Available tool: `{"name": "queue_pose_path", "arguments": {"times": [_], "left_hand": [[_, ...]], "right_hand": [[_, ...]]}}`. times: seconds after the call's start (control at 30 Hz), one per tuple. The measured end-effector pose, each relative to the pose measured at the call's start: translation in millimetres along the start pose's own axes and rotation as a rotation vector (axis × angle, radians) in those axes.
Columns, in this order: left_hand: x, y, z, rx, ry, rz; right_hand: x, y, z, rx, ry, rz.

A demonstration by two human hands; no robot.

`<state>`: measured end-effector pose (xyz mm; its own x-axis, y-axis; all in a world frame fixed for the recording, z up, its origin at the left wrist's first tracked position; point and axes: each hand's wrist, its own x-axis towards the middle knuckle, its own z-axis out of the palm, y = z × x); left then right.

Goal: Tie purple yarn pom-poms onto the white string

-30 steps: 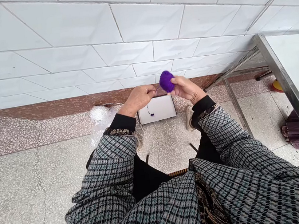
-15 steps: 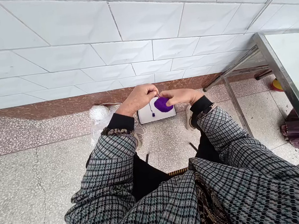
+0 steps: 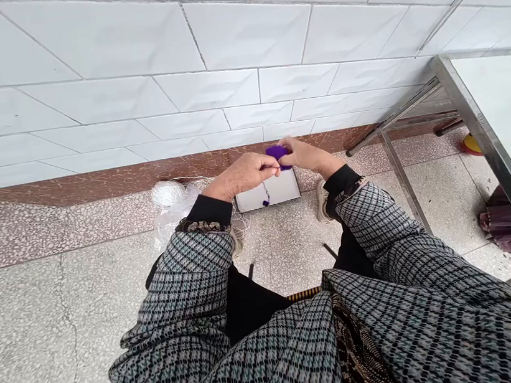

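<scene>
In the head view, my right hand (image 3: 305, 155) grips a ball of purple yarn (image 3: 275, 152), its fingers wrapped round the near side. Close beside the ball, my left hand (image 3: 252, 172) is closed in a pinch, apparently on the purple strand; the strand between the fingertips is too fine to make out. Below my left fingers a thin dark purple cord (image 3: 267, 191) runs down to a small dark purple tuft (image 3: 266, 202). Beneath both hands a shallow white box (image 3: 286, 189) with a dark edge rests on the floor.
A ball of white yarn (image 3: 168, 193) and clear plastic wrap (image 3: 165, 223) lie left of the box, with loose white strands around. The tiled wall (image 3: 232, 88) rises just ahead. A metal-framed table (image 3: 487, 129) stands at the right, with dark purple cloth (image 3: 507, 224) under it.
My right hand has lifted the purple yarn ball up and tilted it toward the wall. My left hand has moved slightly down and right. The dangling tuft has shifted slightly down and right.
</scene>
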<state>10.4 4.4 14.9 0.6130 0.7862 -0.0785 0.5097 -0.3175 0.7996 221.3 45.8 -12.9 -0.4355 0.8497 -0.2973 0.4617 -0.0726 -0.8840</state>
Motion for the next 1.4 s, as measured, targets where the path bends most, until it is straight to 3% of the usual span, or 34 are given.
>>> {"name": "queue_pose_path", "arguments": {"times": [0.13, 0.23, 0.3, 0.4, 0.53, 0.67, 0.77, 0.87, 0.93, 1.0, 1.07, 1.17, 1.23, 1.3, 1.4], "left_hand": [[-2.2, -5.2, -5.6, -0.013, 0.146, -0.053], [-0.9, -9.6, -7.7, -0.017, 0.203, -0.124], [1.1, -12.1, -7.3, -0.018, 0.243, -0.173], [4.3, -14.7, -4.6, -0.028, 0.231, -0.2], [6.4, -14.3, 0.8, 0.029, 0.074, -0.116], [4.8, -8.4, 3.3, 0.045, -0.069, -0.014], [1.8, -4.0, 1.6, 0.034, 0.001, 0.009], [0.2, -4.4, -1.7, 0.021, 0.127, -0.011], [1.1, -7.9, -3.2, 0.014, 0.17, -0.045], [3.5, -13.2, -3.2, 0.007, 0.202, -0.089], [6.8, -18.2, -1.6, -0.003, 0.235, -0.126], [11.2, -22.2, 2.4, 0.003, 0.237, -0.152], [12.8, -21.9, 5.0, 0.029, 0.196, -0.15], [12.6, -20.4, 6.6, 0.056, 0.149, -0.135], [9.8, -17.8, 6.4, 0.071, 0.113, -0.096]], "right_hand": [[-7.6, -9.2, 0.4, -0.051, -0.303, -0.019], [-14.1, -15.1, -4.0, 0.114, -0.471, -0.097], [-19.1, -18.0, -7.8, 0.26, -0.514, -0.15], [-22.6, -19.2, -12.4, 0.436, -0.383, -0.193], [-14.2, -13.8, -12.9, 0.611, -0.008, -0.181], [-4.8, -9.1, -5.8, 0.51, 0.205, -0.053], [-5.7, -11.0, 1.1, 0.152, 0.109, 0.018], [-11.3, -16.0, 3.9, -0.185, -0.172, 0.019], [-15.7, -19.4, 2.1, -0.239, -0.344, -0.016], [-19.7, -22.0, -1.9, -0.13, -0.419, -0.066], [-22.7, -23.8, -6.2, 0.096, -0.357, -0.101], [-23.2, -24.8, -8.3, 0.443, -0.111, -0.12], [-20.4, -24.2, -5.7, 0.553, 0.015, -0.112], [-16.0, -22.7, -1.9, 0.532, 0.079, -0.089], [-10.3, -19.4, 1.5, 0.267, 0.13, -0.039]]}}
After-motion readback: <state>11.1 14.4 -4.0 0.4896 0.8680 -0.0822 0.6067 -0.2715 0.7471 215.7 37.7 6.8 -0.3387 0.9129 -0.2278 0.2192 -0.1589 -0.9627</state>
